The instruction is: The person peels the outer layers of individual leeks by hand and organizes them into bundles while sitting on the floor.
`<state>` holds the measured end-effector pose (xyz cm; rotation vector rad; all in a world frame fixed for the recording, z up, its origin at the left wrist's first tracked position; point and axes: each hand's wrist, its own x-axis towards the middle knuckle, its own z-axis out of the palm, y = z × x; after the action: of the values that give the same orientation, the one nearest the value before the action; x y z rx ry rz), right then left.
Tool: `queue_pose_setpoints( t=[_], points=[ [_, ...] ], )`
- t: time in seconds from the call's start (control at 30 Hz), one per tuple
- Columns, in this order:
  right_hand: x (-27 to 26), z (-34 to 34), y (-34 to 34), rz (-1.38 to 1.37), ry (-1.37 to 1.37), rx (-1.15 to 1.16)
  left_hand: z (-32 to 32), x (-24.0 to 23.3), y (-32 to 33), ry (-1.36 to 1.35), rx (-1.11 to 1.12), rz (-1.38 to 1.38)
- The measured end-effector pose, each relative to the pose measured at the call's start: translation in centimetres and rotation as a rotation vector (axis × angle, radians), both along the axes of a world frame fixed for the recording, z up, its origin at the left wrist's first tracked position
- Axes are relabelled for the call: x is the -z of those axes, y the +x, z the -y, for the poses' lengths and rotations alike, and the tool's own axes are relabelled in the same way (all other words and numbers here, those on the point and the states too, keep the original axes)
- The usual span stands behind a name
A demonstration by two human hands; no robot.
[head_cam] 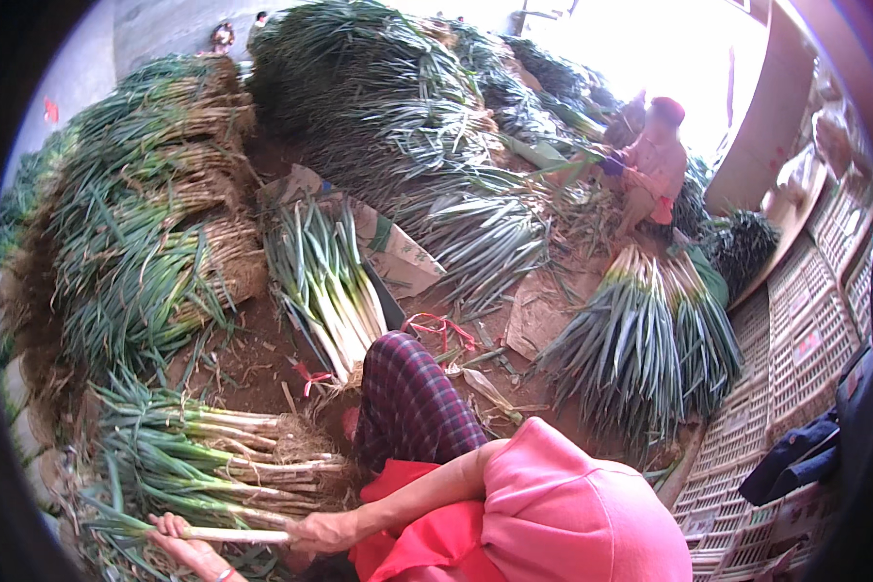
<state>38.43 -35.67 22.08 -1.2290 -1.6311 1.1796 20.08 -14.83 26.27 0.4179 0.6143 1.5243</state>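
Observation:
My left hand [182,544], with a band at its wrist, grips a large green onion [240,535] where the white stalk turns to leaf. My right hand [325,533] is closed around the root end of the same stalk. The onion lies level between the hands, its leaves pointing left. Just beyond it is a pile of untrimmed green onions [218,458], roots to the right. Past my knee, cleaner green onions [335,284] with white stalks lie side by side on a dark support. Red ties [444,327] lie on the ground to the right of them.
High stacks of green onions [145,182] rise at the left and the back [364,87]. At the right a person [651,171] sits behind fanned-out onions [633,335]. Plastic crates [793,342] line the right side. Cardboard [400,247] and leaf scraps lie on the ground.

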Motion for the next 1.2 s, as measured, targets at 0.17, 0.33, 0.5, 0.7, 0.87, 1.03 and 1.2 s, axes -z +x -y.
queue_pose_setpoints(
  t=[0.17, 0.33, 0.5, 0.7, 0.87, 1.03, 1.2],
  points=[
    [-3.8, 1.3, 0.7, -0.550, -0.576, -0.265, 0.7, 8.3, 1.3, -0.036, 0.191, -0.041],
    [-2.7, 1.2, 1.1, -0.765, -0.727, -0.166, 0.5, 12.4, 2.0, -0.132, 0.108, -0.220],
    [-1.7, 0.3, 1.4, -0.556, -0.706, -0.311, 1.4, 12.1, 0.3, -0.040, 0.011, -0.603],
    [-4.6, 0.7, 2.2, -0.520, -0.755, -0.289, 4.0, 7.3, 3.0, -0.147, -0.031, -0.494],
    [-3.4, -0.2, 2.5, -0.684, -0.850, -0.343, 5.3, 5.4, 4.6, -0.083, -0.220, -0.767],
    [-2.3, -1.8, 2.2, -0.636, -0.820, -0.143, 6.6, 8.3, 3.6, 0.187, -0.093, -1.318],
    [0.9, -2.9, 3.7, -0.180, -0.610, -0.127, 7.1, 9.5, 3.7, -0.020, -0.146, -0.819]
  ],
)
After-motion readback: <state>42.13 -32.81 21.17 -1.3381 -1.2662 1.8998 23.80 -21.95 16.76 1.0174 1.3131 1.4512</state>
